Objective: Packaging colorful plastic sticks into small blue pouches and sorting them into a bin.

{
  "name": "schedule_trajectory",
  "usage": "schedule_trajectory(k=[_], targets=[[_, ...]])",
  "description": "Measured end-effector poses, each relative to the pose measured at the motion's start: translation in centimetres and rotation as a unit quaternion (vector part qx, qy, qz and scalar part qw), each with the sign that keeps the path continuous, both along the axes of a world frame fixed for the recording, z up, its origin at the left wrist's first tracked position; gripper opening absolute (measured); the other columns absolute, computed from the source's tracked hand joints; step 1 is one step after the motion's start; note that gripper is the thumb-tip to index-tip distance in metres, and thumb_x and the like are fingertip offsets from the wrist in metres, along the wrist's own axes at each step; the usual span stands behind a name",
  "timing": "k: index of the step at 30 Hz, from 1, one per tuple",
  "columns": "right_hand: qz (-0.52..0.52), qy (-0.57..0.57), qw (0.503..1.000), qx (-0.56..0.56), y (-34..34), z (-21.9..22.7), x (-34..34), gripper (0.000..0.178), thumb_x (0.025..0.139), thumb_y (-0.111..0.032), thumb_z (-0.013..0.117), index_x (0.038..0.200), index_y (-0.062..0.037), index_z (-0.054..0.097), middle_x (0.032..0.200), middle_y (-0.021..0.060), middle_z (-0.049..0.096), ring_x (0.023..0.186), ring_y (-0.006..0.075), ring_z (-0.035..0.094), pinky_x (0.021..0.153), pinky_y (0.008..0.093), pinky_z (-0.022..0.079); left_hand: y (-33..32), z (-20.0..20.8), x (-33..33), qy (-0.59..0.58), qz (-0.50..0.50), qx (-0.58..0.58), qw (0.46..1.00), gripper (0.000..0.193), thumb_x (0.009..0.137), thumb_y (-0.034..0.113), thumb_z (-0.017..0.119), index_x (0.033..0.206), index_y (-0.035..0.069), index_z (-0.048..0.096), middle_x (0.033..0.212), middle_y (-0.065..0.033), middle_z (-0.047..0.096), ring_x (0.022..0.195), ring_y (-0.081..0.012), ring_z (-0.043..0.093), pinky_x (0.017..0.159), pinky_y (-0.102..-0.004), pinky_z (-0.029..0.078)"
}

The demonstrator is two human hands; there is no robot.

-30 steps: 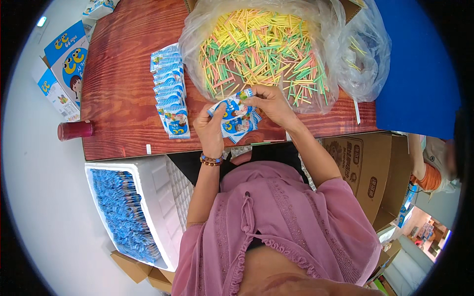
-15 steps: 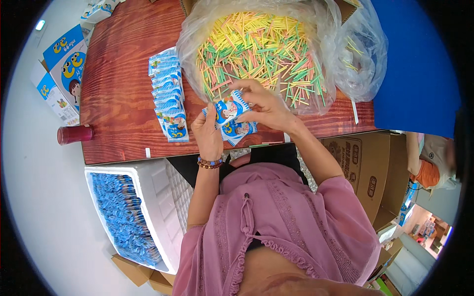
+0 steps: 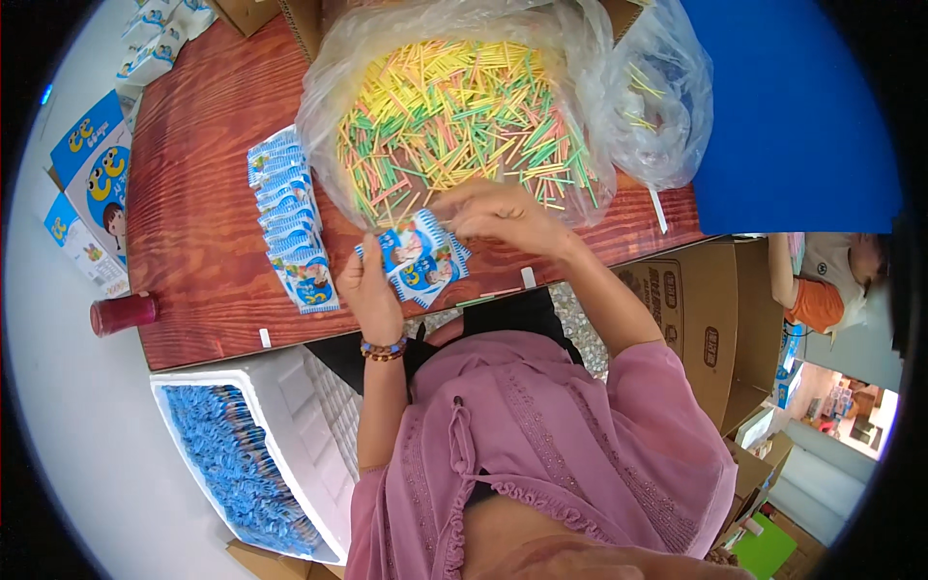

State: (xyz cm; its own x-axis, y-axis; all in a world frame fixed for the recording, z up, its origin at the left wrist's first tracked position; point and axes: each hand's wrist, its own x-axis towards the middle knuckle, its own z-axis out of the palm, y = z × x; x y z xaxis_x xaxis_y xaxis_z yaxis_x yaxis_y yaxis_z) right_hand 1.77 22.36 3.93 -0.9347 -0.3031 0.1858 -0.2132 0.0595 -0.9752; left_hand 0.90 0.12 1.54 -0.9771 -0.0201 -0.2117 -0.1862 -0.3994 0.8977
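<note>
My left hand (image 3: 372,293) pinches the left end of a small blue and white packet (image 3: 404,246) above the table's near edge. My right hand (image 3: 507,220) is at the packet's right end, fingers bent together; motion smears the fingertips, and what they pinch cannot be made out. Under the held packet, more blue and white packets (image 3: 447,278) lie at the table edge. Beyond both hands, a clear plastic bag (image 3: 324,126) holds many thin yellow, green and pink sticks (image 3: 454,106). An overlapping row of similar packets (image 3: 290,217) lies left of my left hand.
A red-lidded jar (image 3: 124,314) stands at the table's left edge. Below it is a white foam box (image 3: 300,425) full of blue packets. A second plastic bag (image 3: 657,126) lies far right, near a blue surface (image 3: 793,116). Cardboard boxes (image 3: 686,329) and another person's arm (image 3: 781,275) are at right.
The view has shifted, so the table sits further left and lower. My right hand has moved from gripping the packet's right side to its upper right corner. My left hand keeps its hold.
</note>
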Motion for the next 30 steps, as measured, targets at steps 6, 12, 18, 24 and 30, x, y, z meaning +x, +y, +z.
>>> schedule_trajectory(k=[6,12,18,24,30], targets=[[-0.225,0.086,0.888,0.392,9.6,-0.6,-1.0,0.036,0.081,-0.004,0.063,0.117,-0.0041,0.061,0.123,0.0116,0.057,0.119,0.0308,0.05,0.101,0.0382,0.039,-1.7,-1.0,0.0,-0.007,0.027,0.011,1.0,0.024,0.097,0.018,0.055,0.089,-0.002,0.066,0.084,-0.0029,0.067,0.072,-0.0055,0.059,0.066,-0.0224,0.047],[-0.07,0.11,0.771,0.623,12.3,0.6,-2.1,0.062,0.07,0.0,0.067,0.129,-0.0045,0.049,0.136,0.0106,0.045,0.129,0.0301,0.038,0.107,0.0413,0.031,-1.0,-0.9,0.0,-0.014,0.014,0.03,0.999,0.023,0.097,0.017,0.054,0.091,-0.002,0.066,0.087,-0.0051,0.068,0.074,-0.0073,0.061,0.07,-0.024,0.049],[-0.015,0.136,0.728,0.672,13.8,-1.7,-3.6,0.054,0.068,-0.003,0.07,0.119,-0.0057,0.052,0.133,0.0109,0.048,0.119,0.029,0.045,0.099,0.0397,0.036,-1.5,-1.6,-0.2,-0.008,0.018,0.043,0.999,0.023,0.097,0.017,0.054,0.092,-0.003,0.065,0.088,-0.0067,0.068,0.076,-0.008,0.062,0.071,-0.0243,0.049],[-0.045,0.219,0.715,0.662,14.2,-3.4,-3.9,0.031,0.075,-0.007,0.058,0.106,-0.006,0.058,0.127,0.0132,0.054,0.105,0.0282,0.051,0.095,0.0386,0.036,-0.7,-0.7,0.0,-0.014,0.008,0.065,0.998,0.022,0.097,0.017,0.055,0.094,-0.003,0.065,0.09,-0.0069,0.068,0.076,-0.0085,0.063,0.071,-0.0244,0.05],[-0.017,0.208,0.696,0.687,14.2,-3.4,-4.1,0.025,0.078,-0.011,0.057,0.102,-0.0055,0.057,0.128,0.015,0.053,0.107,0.0292,0.051,0.097,0.0402,0.036,-0.9,-1.2,0.1,-0.013,0.013,0.052,0.998,0.022,0.097,0.016,0.054,0.094,-0.003,0.065,0.091,-0.0072,0.069,0.077,-0.0085,0.063,0.071,-0.0239,0.05]])
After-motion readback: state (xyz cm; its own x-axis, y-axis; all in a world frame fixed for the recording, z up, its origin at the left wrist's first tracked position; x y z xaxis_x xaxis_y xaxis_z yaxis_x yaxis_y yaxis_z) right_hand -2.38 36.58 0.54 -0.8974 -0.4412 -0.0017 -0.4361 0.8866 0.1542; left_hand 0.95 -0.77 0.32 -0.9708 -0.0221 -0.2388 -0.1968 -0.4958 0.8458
